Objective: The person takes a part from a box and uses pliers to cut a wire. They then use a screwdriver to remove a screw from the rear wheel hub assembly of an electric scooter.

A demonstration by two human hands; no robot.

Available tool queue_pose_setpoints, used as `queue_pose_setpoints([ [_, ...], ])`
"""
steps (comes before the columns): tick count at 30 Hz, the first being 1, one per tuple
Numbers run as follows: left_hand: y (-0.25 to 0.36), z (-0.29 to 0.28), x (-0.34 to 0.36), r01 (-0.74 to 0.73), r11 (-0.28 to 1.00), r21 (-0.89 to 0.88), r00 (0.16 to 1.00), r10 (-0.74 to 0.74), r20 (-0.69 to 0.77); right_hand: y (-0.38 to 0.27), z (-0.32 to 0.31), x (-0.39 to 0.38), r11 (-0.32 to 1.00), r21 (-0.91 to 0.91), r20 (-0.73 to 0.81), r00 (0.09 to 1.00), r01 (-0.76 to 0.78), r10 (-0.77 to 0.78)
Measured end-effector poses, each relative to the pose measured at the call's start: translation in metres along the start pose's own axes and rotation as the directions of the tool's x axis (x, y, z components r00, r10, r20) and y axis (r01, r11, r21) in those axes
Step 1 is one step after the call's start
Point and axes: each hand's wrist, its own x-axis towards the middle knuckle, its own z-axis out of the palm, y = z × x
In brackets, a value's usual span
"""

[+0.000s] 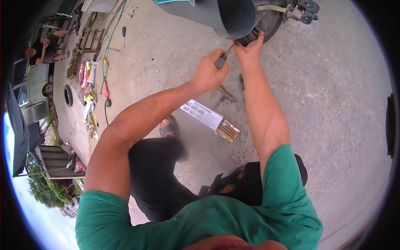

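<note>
My left hand [211, 71] is closed around the dark handle of a slim metal-shafted tool [221, 61], whose tip points at my right hand. My right hand [249, 51] is up against the tyre [273, 31] of a wheel, with a thin brown strip [241, 45] at its curled fingers; one finger sticks out along the tyre. The exact grip on the strip is hard to make out. Below my hands lies a white printed box [202, 114] with brown strips [227, 131] showing at its open end. A pliers-like tool [226, 95] rests beside it.
A grey curved body panel [200, 16] hangs over the wheel. To the left lie a screwdriver [123, 36], a green hose [111, 39] with a red fitting [106, 91], colourful packets [87, 79] and a loose tyre [68, 95]. A person [46, 46] sits at the far left.
</note>
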Motion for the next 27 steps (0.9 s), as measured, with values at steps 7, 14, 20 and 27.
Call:
queue_pose_setpoints([
  [7,-0.014,0.023,-0.004,0.068,0.974,-0.217,0.993,-0.087,-0.078,-0.012,0.023,-0.007,0.99,-0.132,-0.084,0.996,-0.043,0.032],
  [14,-0.012,0.071,-0.015,0.07,0.791,-0.607,0.916,-0.292,-0.274,-0.023,0.016,-0.003,0.902,-0.429,-0.119,0.993,-0.046,-0.006],
  [20,-0.008,0.086,-0.015,-0.028,0.748,-0.663,0.904,-0.264,-0.336,-0.052,-0.005,0.013,0.882,-0.464,-0.187,0.982,-0.08,-0.009],
  [27,-0.011,0.096,-0.008,-0.018,0.657,-0.754,0.881,-0.347,-0.323,-0.031,-0.009,0.023,0.916,-0.401,-0.128,0.992,-0.031,-0.022],
])
